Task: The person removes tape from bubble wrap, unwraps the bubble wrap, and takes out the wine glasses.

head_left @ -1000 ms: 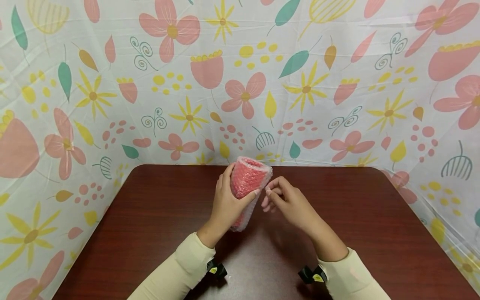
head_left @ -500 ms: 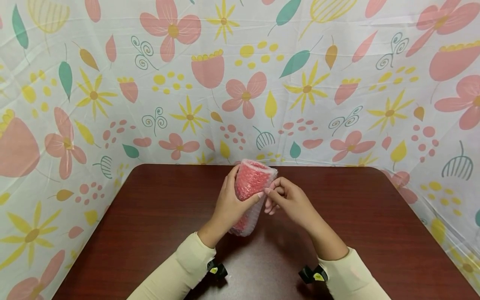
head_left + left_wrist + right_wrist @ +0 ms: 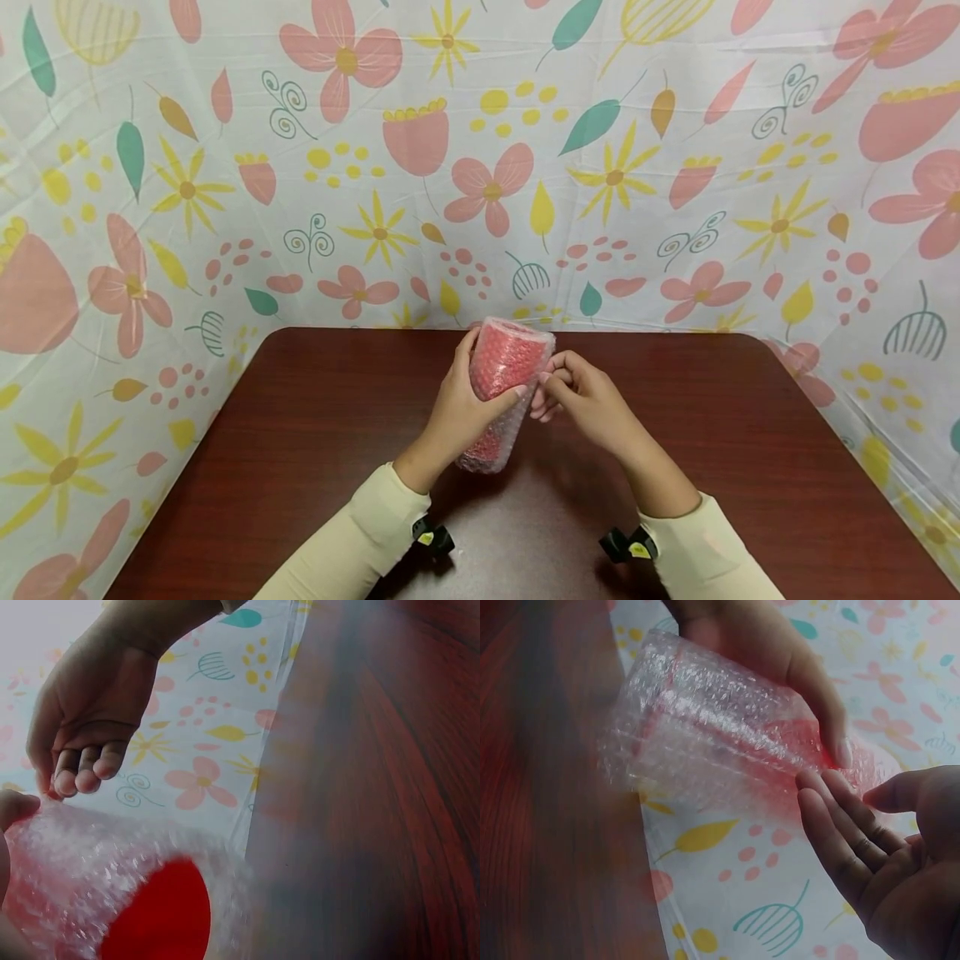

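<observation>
A red cylinder (image 3: 161,915) is rolled in clear bubble wrap (image 3: 512,425) and held tilted over the table. My left hand (image 3: 457,404) grips the roll from its left side, thumb across the front. At the upper right edge of the wrap, my right hand (image 3: 585,392) pinches the sheet between thumb and index finger, the other fingers bent loosely below. The right wrist view has the wrap's far end extending past the red part, with my left thumb (image 3: 841,746) pressed on the roll. In the left wrist view the cylinder's flat red end shows through the wrap's opening.
A dark reddish-brown wooden table (image 3: 315,433) lies under both hands. Behind it and along the sides hangs a white cloth (image 3: 480,208) with a flower and leaf print. Black wrist-camera mounts (image 3: 433,537) sit at both cuffs.
The wrapped roll has shifted slightly right and turned in my left hand, showing more of its wrap. My right fingertips, beside the roll earlier, now pinch the wrap's edge.
</observation>
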Available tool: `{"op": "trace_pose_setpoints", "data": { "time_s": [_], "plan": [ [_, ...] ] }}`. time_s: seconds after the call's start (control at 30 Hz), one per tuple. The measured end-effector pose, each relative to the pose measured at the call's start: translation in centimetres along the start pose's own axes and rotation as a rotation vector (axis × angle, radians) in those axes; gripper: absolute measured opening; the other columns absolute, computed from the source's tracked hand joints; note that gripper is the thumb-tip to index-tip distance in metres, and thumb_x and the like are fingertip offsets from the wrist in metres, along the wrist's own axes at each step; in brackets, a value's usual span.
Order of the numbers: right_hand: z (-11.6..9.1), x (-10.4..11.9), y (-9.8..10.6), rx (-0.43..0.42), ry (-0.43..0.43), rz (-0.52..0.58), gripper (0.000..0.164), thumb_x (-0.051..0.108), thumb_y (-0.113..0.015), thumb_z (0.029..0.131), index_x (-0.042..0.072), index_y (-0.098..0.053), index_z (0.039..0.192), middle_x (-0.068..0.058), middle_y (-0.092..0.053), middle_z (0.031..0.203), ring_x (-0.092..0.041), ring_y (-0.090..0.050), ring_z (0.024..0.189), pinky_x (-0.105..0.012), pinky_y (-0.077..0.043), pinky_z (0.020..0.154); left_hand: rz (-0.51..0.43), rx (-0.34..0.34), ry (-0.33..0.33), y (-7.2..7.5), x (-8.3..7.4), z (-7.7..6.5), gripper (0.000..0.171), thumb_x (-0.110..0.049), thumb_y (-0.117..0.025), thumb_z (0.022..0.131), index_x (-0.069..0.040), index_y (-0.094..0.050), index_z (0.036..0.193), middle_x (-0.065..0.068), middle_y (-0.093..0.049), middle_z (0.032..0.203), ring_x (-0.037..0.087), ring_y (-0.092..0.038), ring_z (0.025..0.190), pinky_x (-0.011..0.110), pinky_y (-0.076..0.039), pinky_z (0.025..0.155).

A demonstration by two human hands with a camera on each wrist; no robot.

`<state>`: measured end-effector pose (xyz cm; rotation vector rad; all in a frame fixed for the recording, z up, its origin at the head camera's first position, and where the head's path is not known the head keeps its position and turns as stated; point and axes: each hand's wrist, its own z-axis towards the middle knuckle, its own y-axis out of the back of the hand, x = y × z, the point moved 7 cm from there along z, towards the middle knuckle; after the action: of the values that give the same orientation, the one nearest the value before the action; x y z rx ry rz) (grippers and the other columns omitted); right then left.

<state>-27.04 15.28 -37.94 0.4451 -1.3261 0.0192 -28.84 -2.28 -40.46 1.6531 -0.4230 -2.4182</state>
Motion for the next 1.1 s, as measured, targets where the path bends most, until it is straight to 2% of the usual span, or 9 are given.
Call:
{"op": "trace_pose_setpoints", "data": {
  "time_s": [0.17,0.4,0.5,0.57,0.7,0.8,0.93,1.1],
  "plan": [
    [-0.12,0.23,-0.11,0.003,0.008,-0.035,0.018,0.017,-0.05,0.107,0.0,-0.052,0.115,-0.021,-0.069,0.089,-0.026,-0.073,0.076,-0.037,-0.061,0.07,0.054,-0.052,-0.021,0.38,-0.37,0.04,0.102,-0.04,-0.087,0.077,-0.021,-0.027,0.158,0.002,-0.047,0.15,0.022,-0.054,0.129,0.048,-0.046,0.106],
    [-0.25,0.55,-0.48,0.032,0.015,-0.047,0.019,0.016,-0.048,0.108,0.002,-0.048,0.119,-0.019,-0.073,0.099,-0.025,-0.075,0.085,-0.036,-0.062,0.073,0.091,-0.083,-0.014,0.72,-0.27,-0.04,0.101,-0.04,-0.088,0.076,-0.032,-0.027,0.156,0.0,-0.048,0.147,0.021,-0.054,0.128,0.047,-0.047,0.105],
    [-0.25,0.57,-0.52,0.036,0.004,-0.055,0.019,0.017,-0.049,0.107,0.002,-0.047,0.119,-0.019,-0.074,0.104,-0.024,-0.075,0.088,-0.034,-0.062,0.073,0.093,-0.09,-0.021,0.82,-0.22,0.01,0.1,-0.041,-0.088,0.076,-0.033,-0.027,0.155,0.0,-0.047,0.146,0.021,-0.054,0.129,0.047,-0.047,0.105],
    [-0.23,0.61,-0.49,0.032,0.001,-0.06,0.02,0.019,-0.05,0.107,0.001,-0.048,0.117,-0.019,-0.074,0.102,-0.025,-0.075,0.086,-0.035,-0.062,0.072,0.089,-0.094,-0.024,0.86,-0.17,0.02,0.101,-0.042,-0.088,0.076,-0.032,-0.027,0.155,0.0,-0.047,0.146,0.021,-0.054,0.128,0.047,-0.048,0.104],
    [-0.27,0.57,-0.19,0.002,-0.005,-0.08,0.021,0.022,-0.051,0.107,0.002,-0.052,0.114,-0.017,-0.068,0.081,-0.033,-0.071,0.072,-0.036,-0.06,0.066,0.089,-0.099,-0.018,0.86,-0.07,0.04,0.102,-0.043,-0.088,0.075,-0.031,-0.027,0.156,0.001,-0.047,0.147,0.022,-0.055,0.127,0.049,-0.048,0.103],
    [-0.32,0.57,-0.08,-0.001,-0.003,-0.056,0.02,0.02,-0.051,0.107,0.001,-0.052,0.112,-0.017,-0.063,0.073,-0.031,-0.07,0.066,-0.039,-0.06,0.064,0.097,-0.098,-0.017,0.82,-0.04,0.07,0.102,-0.043,-0.088,0.075,-0.032,-0.027,0.156,0.001,-0.047,0.147,0.023,-0.054,0.127,0.049,-0.048,0.103],
    [-0.32,0.64,-0.28,0.029,0.005,0.02,0.018,0.016,-0.05,0.107,-0.002,-0.051,0.11,-0.022,-0.067,0.078,-0.029,-0.073,0.072,-0.045,-0.061,0.066,0.103,-0.094,-0.017,0.76,-0.05,0.08,0.102,-0.041,-0.089,0.075,-0.033,-0.027,0.156,0.001,-0.046,0.147,0.023,-0.054,0.127,0.049,-0.048,0.103],
    [-0.19,0.57,-0.34,0.022,-0.008,0.021,0.023,0.02,-0.057,0.104,-0.002,-0.051,0.107,-0.021,-0.069,0.079,-0.026,-0.074,0.073,-0.04,-0.061,0.066,0.091,-0.064,-0.001,0.54,-0.12,-0.08,0.105,-0.042,-0.088,0.075,-0.031,-0.025,0.158,0.004,-0.044,0.149,0.025,-0.053,0.128,0.051,-0.048,0.103]
  ]
}}
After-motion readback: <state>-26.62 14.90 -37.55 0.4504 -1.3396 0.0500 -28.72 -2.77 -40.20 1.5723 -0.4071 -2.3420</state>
